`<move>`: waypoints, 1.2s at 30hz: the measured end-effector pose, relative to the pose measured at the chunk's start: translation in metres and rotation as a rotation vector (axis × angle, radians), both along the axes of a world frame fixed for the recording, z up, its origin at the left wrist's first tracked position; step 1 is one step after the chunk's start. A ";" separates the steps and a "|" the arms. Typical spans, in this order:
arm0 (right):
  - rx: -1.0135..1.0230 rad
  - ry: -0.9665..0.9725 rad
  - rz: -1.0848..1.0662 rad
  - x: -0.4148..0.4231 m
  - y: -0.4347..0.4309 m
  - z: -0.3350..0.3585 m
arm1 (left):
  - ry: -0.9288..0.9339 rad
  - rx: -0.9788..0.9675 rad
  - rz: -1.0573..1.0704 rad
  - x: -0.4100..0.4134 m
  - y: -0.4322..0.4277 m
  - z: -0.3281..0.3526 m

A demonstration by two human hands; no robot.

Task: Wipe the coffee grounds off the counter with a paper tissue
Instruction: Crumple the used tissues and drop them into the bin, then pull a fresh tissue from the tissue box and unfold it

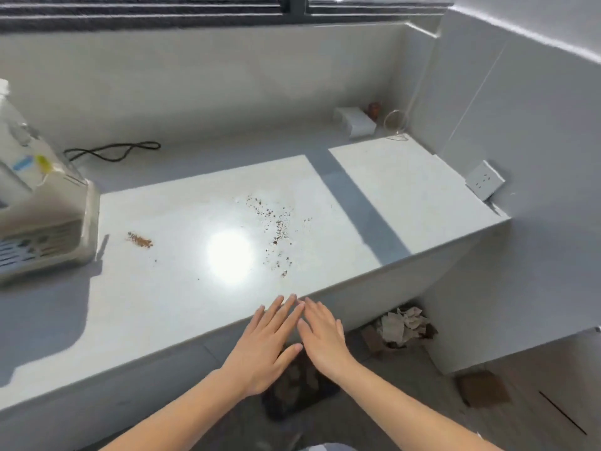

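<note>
left hand [263, 346], right hand [325, 340]: flat, empty, side by side at worktop [162, 304] near edge | coffee grounds [276, 232]: straight ahead of both, scatter running away | smaller patch [140, 239]: far left, left hand nearer

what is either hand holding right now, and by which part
Nothing: the left hand and right hand are open, fingers straight, by the counter.
</note>
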State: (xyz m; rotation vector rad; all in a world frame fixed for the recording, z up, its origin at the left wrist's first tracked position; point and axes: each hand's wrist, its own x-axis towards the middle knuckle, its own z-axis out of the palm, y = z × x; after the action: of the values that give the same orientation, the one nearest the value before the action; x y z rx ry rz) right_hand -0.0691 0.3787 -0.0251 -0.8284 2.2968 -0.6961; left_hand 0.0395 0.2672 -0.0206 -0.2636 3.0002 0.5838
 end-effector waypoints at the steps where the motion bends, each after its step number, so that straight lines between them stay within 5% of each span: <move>1: -0.041 0.056 0.038 0.004 -0.012 0.015 | 0.043 -0.020 0.039 0.003 -0.009 0.013; 9: -0.150 0.449 0.251 0.050 -0.096 0.086 | 0.200 -0.125 0.372 0.084 -0.100 0.082; 23: -0.327 0.441 0.677 0.238 -0.282 0.119 | 0.232 -0.211 0.843 0.303 -0.232 0.116; 36: -0.423 0.368 1.006 0.306 -0.434 0.115 | 0.137 -0.183 1.258 0.388 -0.299 0.098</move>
State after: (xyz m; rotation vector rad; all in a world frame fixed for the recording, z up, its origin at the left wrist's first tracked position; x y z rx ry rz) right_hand 0.2365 -0.0556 0.0902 -2.2193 1.6435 -0.5627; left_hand 0.4278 -0.0321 0.0775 -2.2097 2.6241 0.3354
